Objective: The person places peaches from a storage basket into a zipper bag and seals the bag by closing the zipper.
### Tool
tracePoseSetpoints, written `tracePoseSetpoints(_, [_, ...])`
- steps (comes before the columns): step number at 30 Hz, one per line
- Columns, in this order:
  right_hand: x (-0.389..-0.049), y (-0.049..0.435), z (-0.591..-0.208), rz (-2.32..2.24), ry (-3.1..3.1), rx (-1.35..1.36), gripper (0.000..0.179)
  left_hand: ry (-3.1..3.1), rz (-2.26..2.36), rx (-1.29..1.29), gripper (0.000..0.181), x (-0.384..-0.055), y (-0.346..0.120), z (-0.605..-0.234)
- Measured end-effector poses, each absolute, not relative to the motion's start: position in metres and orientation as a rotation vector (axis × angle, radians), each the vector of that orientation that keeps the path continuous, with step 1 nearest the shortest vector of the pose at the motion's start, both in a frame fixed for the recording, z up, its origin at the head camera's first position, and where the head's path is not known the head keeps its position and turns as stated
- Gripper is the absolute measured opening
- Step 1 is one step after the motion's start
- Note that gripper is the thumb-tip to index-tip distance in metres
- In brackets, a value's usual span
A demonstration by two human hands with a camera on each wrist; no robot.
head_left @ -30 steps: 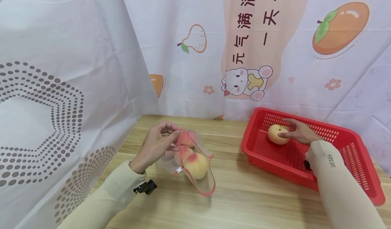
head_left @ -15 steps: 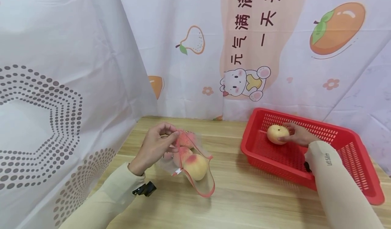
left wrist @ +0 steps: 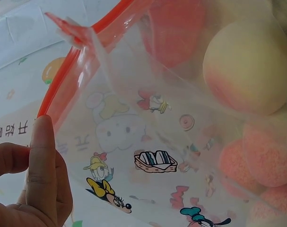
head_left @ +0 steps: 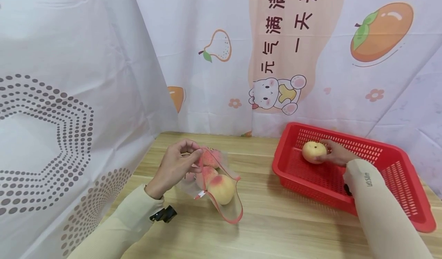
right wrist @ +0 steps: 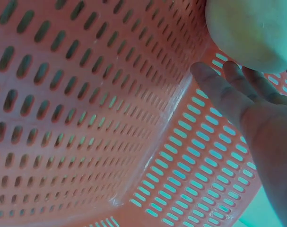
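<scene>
left of the red basket [head_left: 310, 190], left hand [head_left: 176, 169] pinches clear bag [left wrist: 162, 132] by its red rim [left wrist: 104, 26], likely to stop it collapsing; bagged fruit [left wrist: 247, 68] presumably anchors it. inside the basket, right hand [head_left: 338, 154] grips yellow peach [head_left: 313, 151] from the side, likely against rolling.

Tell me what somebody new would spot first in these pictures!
Probably the bright red basket on the right of the table, with the right hand on a yellow fruit inside. Next, the clear bag of peaches on the left, its red edge pinched by the left hand. Behind, maybe the orange fruit print high on the cloth.
</scene>
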State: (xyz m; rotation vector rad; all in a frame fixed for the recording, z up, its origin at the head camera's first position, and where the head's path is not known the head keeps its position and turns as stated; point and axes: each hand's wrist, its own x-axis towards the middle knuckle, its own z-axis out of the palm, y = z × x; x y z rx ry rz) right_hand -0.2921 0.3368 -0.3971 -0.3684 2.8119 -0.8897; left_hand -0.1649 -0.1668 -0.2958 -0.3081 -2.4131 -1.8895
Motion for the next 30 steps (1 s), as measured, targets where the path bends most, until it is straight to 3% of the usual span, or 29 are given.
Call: tracePoseSetpoints(30, [-0.2914, 0.3318, -0.3961, -0.927, 2.832, -0.357, 0.082, -2.389, -1.906, -0.315, 0.015, -0.1639, -0.1685, -0.2978])
